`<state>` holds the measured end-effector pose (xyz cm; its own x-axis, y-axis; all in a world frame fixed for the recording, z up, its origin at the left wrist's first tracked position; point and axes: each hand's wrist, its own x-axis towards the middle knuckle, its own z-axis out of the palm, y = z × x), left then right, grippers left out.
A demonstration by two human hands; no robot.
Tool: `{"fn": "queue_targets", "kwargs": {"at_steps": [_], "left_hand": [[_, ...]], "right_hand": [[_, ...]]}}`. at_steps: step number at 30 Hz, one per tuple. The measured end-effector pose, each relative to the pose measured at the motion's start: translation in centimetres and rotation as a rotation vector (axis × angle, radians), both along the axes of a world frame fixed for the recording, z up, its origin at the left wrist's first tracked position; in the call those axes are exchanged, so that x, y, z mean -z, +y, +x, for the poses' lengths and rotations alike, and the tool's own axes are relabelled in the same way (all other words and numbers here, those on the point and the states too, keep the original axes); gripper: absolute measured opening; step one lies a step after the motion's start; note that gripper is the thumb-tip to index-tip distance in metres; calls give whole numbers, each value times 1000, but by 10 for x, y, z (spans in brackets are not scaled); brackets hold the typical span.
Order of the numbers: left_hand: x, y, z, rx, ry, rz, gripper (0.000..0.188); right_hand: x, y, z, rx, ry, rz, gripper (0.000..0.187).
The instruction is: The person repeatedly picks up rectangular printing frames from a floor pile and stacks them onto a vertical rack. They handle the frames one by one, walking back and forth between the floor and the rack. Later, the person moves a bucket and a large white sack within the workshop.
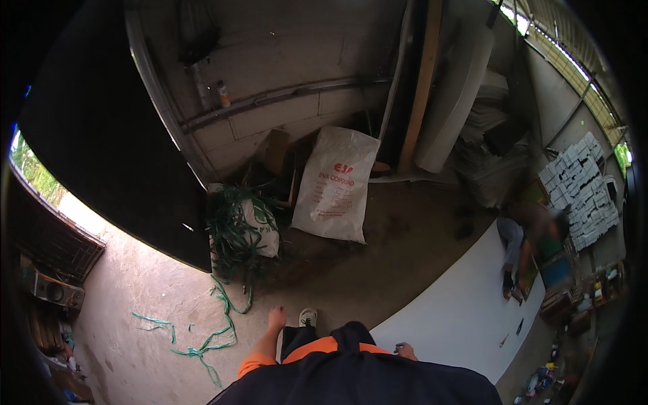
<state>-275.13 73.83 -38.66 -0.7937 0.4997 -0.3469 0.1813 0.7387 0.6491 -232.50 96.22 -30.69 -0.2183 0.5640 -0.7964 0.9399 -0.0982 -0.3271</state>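
My left hand [277,316] hangs out ahead of my body over the concrete floor, its fingers curled in and nothing seen in them. Past it, a tangle of green plastic strips [236,219] lies against a stuffed sack [262,226] by the dark door. My right hand [406,350] is low by my side, next to the edge of a large white sheet [439,317] on the floor. Its fingers look loosely apart, and I see nothing held. A big white woven sack with red print [337,182] leans upright in front of the block wall.
Loose green strips [199,352] trail across the floor on the left. Another person [530,233] bends over the sheet's far right end. Stacked white blocks [582,189] stand behind them. A large pale roll [459,101] leans at the back; the dark door [128,135] stands at left.
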Motion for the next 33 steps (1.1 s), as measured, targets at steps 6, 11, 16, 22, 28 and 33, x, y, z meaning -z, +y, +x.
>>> {"fn": "queue_targets", "kwargs": {"at_steps": [6,11,16,22,28,33], "left_hand": [[-58,181,-65,28,14,360,23],[-9,219,-89,96,50,236,21],[23,198,-56,-297,-47,-5,22],[-3,261,-60,-460,-48,-168,24],[43,376,-127,66,369,-297,23],[20,526,-250,-358,46,66,24]], "right_hand": [[2,69,-7,10,-61,153,27],[18,185,-65,6,-83,15,24],[90,383,-125,-307,87,481,25],[-1,561,-296,-251,80,212,37],[-29,668,-444,-573,-20,284,38],[-25,722,-544,-691,185,350,35]]}}
